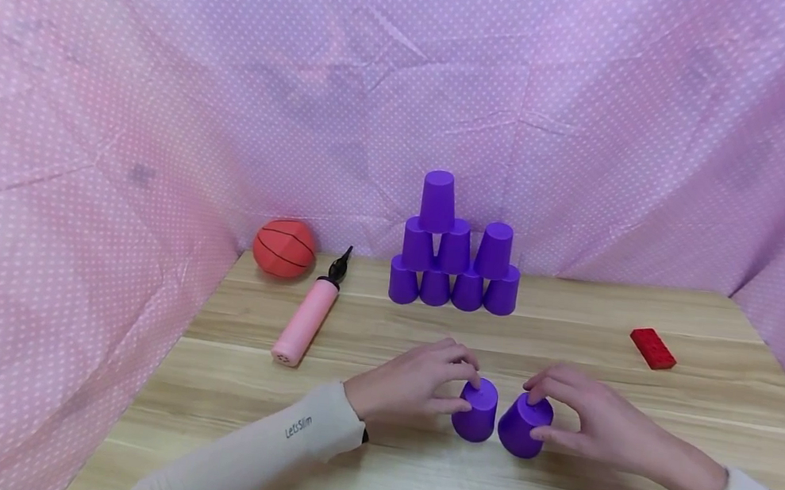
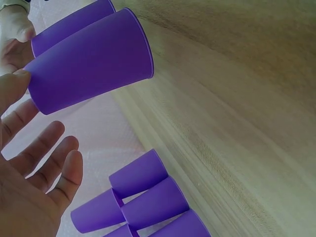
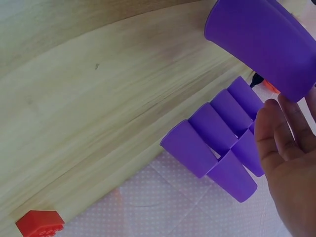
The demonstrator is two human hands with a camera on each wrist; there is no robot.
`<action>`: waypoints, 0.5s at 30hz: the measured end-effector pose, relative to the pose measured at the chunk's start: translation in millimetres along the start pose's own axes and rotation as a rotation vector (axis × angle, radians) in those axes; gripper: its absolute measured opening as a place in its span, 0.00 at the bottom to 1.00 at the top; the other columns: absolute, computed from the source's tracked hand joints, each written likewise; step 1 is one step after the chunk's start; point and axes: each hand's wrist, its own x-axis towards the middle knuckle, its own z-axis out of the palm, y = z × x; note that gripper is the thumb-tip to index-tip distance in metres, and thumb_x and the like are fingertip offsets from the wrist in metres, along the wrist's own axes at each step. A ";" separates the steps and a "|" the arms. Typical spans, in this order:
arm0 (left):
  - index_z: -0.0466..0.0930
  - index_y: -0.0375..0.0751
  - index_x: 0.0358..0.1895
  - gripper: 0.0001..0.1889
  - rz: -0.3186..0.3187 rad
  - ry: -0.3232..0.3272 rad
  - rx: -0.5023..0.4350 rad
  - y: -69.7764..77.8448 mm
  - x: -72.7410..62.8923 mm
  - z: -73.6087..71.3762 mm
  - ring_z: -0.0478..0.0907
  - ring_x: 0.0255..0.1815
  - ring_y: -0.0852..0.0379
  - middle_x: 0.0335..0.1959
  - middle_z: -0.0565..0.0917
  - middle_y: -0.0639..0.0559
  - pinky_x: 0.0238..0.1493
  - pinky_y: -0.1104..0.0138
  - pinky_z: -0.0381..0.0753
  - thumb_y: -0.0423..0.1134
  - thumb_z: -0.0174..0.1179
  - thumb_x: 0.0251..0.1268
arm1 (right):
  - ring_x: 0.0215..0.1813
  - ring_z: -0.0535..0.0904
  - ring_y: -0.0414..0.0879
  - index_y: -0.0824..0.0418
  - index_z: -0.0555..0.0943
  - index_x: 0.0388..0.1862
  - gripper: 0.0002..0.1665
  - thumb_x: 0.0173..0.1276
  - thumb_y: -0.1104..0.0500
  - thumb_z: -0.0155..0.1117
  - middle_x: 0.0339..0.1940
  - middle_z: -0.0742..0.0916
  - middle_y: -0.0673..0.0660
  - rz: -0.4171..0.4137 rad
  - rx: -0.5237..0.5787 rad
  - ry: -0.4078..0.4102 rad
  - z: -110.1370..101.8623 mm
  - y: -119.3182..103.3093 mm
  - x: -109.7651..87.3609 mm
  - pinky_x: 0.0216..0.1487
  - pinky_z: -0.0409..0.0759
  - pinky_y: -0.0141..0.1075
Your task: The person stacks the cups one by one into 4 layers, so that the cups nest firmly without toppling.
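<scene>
Two purple cups stand upside down at the near middle of the table. On the left cup (image 1: 474,421), my left hand (image 1: 414,383) has thumb and index finger at the sides of its upper end. My right hand (image 1: 586,417) pinches the right cup (image 1: 516,435) the same way, and that cup leans a little. A narrow gap parts the two cups. Behind them rises a pyramid of upside-down purple cups (image 1: 455,248): several in the bottom row, three in the middle row, and one on top (image 1: 438,202) bridging the left two of that row.
At the back left lie an orange-red ball (image 1: 284,248) with black lines and a pink hand pump (image 1: 308,320) with a black nozzle. A red toy brick (image 1: 653,349) lies on the right. Pink dotted cloth (image 1: 590,138) hangs behind the wooden table (image 1: 202,417).
</scene>
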 end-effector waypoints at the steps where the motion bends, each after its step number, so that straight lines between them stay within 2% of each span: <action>1: 0.77 0.53 0.49 0.14 0.002 -0.003 0.001 0.1 0.1 0.0 0.64 0.53 0.68 0.53 0.72 0.61 0.56 0.77 0.63 0.54 0.55 0.67 | 0.46 0.77 0.41 0.46 0.77 0.41 0.22 0.49 0.52 0.77 0.46 0.81 0.44 -0.001 0.005 0.000 0.3 0.0 -0.2 0.50 0.67 0.20; 10: 0.77 0.54 0.51 0.14 0.037 -0.024 0.027 0.6 2.2 2.3 0.64 0.51 0.68 0.53 0.72 0.60 0.54 0.77 0.64 0.52 0.55 0.67 | 0.44 0.78 0.41 0.46 0.76 0.38 0.20 0.49 0.54 0.77 0.45 0.81 0.46 -0.028 0.017 0.012 1.6 0.3 -1.3 0.47 0.69 0.20; 15: 0.78 0.55 0.50 0.13 0.051 -0.033 0.049 2.6 2.0 1.6 0.65 0.52 0.67 0.53 0.72 0.60 0.56 0.77 0.63 0.51 0.56 0.67 | 0.44 0.78 0.41 0.45 0.75 0.37 0.22 0.47 0.54 0.78 0.46 0.81 0.44 -0.003 0.002 -0.005 0.6 -0.9 -2.8 0.47 0.69 0.20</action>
